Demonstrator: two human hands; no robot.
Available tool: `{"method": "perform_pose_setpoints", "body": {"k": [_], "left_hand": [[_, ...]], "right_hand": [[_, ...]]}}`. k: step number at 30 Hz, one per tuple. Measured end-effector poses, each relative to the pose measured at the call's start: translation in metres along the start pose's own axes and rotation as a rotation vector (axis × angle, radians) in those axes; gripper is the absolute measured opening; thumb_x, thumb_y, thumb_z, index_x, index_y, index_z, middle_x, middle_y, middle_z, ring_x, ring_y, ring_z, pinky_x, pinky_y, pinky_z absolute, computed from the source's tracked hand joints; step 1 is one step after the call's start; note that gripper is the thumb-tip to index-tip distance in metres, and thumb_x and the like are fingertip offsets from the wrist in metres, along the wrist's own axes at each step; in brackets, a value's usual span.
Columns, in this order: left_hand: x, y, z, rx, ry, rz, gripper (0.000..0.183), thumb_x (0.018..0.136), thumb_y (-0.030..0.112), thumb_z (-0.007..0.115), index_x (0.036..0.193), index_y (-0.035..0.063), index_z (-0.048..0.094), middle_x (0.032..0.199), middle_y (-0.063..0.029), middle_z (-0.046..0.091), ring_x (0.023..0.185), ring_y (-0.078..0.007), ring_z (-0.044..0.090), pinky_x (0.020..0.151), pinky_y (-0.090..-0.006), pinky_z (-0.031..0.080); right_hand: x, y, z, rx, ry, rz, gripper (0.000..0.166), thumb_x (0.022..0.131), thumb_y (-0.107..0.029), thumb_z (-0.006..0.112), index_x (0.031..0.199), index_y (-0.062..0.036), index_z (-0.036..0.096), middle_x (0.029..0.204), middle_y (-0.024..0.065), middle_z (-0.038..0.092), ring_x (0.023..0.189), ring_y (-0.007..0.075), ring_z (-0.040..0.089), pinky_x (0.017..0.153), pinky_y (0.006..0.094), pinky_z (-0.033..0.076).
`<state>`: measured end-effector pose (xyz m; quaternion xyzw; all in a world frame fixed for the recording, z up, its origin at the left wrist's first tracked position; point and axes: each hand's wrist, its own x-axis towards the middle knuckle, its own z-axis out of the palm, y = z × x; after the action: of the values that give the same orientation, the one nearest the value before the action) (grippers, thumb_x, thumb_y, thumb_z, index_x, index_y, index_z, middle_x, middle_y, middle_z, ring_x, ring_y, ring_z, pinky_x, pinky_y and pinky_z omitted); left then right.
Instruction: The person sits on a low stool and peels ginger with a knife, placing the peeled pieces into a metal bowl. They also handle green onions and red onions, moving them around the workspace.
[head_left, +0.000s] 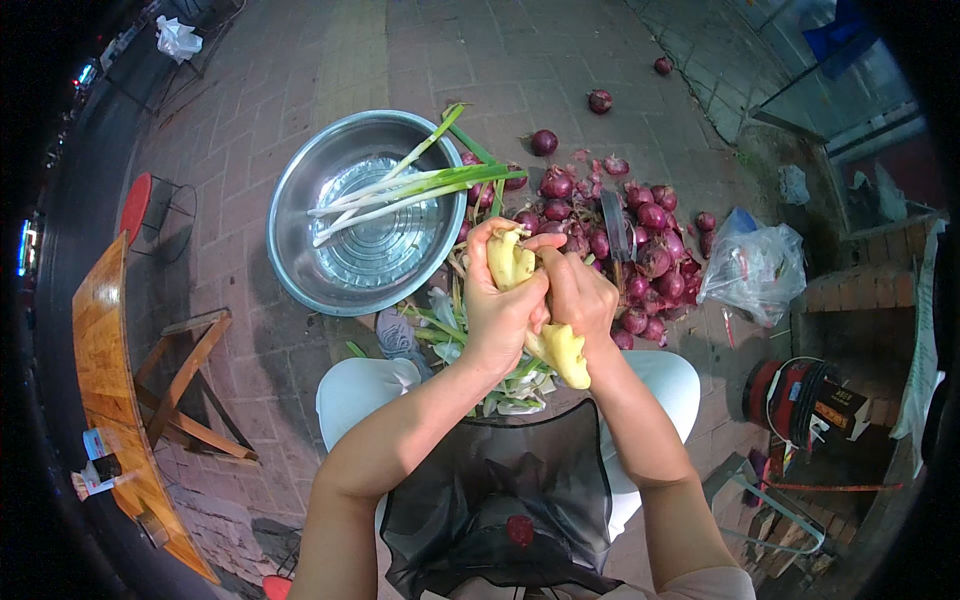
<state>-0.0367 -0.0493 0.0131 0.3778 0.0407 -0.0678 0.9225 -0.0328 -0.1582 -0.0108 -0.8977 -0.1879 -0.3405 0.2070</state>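
My left hand (496, 319) is wrapped around a pale yellow ginger root (510, 259), whose knobby upper end sticks out between thumb and fingers. Against it presses my right hand (581, 292), fingers curled around more ginger, with a thick lobe (564, 356) showing below the palm. Whether both parts belong to one root is hidden by the hands. Beyond them, to the left, a wide metal basin (366, 296) holds several scallions (405, 191), their green ends over its rim. Red onions (652, 259) lie heaped on the paving to the right, a knife (613, 229) among them.
Scallion trimmings (517, 394) cover the ground between my knees. A crumpled clear plastic bag (757, 270) lies right of the onions. A wooden table (101, 330) stands at far left, and a red-and-black cylindrical object (780, 401) at right. Loose onions (599, 101) are scattered farther off.
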Motion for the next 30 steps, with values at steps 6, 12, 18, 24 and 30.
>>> {"method": "perform_pose_setpoints", "body": {"k": [6, 12, 18, 24, 30], "left_hand": [[-0.001, 0.003, -0.001, -0.057, -0.007, -0.021, 0.054, 0.083, -0.014, 0.049, 0.124, 0.0177, 0.035, 0.121, -0.0203, 0.057, 0.049, -0.0022, 0.042, 0.042, -0.0161, 0.036], [-0.002, 0.010, -0.007, -0.110, -0.069, -0.084, 0.054, 0.084, -0.011, 0.055, 0.124, 0.0184, 0.035, 0.122, -0.0192, 0.057, 0.051, -0.0015, 0.043, 0.044, -0.0143, 0.036], [-0.002, 0.010, -0.016, 0.038, -0.189, -0.128, 0.065, 0.078, -0.007, 0.069, 0.131, 0.0141, 0.037, 0.100, -0.0045, 0.052, 0.050, -0.0055, 0.049, 0.042, -0.0197, 0.042], [0.001, 0.005, -0.022, 0.271, -0.318, -0.150, 0.070, 0.078, -0.006, 0.071, 0.134, 0.0143, 0.035, 0.092, -0.0037, 0.055, 0.052, -0.0063, 0.051, 0.044, -0.0192, 0.044], [0.000, 0.000, -0.018, 0.329, -0.334, -0.141, 0.063, 0.082, -0.002, 0.069, 0.132, 0.0132, 0.035, 0.091, -0.0036, 0.055, 0.053, -0.0067, 0.051, 0.045, -0.0190, 0.043]], "right_hand": [[-0.001, -0.003, 0.002, 0.088, 0.001, 0.025, 0.034, 0.068, -0.011, 0.067, 0.101, -0.0040, 0.061, 0.065, 0.0055, 0.050, 0.051, 0.0204, 0.057, 0.045, 0.0324, 0.045], [0.007, -0.011, -0.009, 0.155, -0.046, 0.090, 0.029, 0.070, -0.001, 0.065, 0.100, -0.0021, 0.061, 0.070, 0.0091, 0.059, 0.054, 0.0247, 0.061, 0.047, 0.0350, 0.048], [0.017, 0.005, -0.026, 0.559, -0.064, 0.262, 0.017, 0.085, -0.003, 0.064, 0.102, -0.0010, 0.061, 0.085, 0.0147, 0.069, 0.075, 0.0269, 0.071, 0.062, 0.0333, 0.055], [0.021, 0.024, -0.035, 0.659, -0.210, 0.213, 0.020, 0.080, -0.006, 0.072, 0.097, 0.0002, 0.064, 0.074, 0.0141, 0.065, 0.057, 0.0240, 0.063, 0.052, 0.0332, 0.048], [0.014, 0.030, -0.040, 0.498, -0.178, 0.120, 0.018, 0.078, 0.001, 0.068, 0.096, 0.0010, 0.066, 0.072, 0.0100, 0.066, 0.056, 0.0177, 0.064, 0.051, 0.0279, 0.048]]}}
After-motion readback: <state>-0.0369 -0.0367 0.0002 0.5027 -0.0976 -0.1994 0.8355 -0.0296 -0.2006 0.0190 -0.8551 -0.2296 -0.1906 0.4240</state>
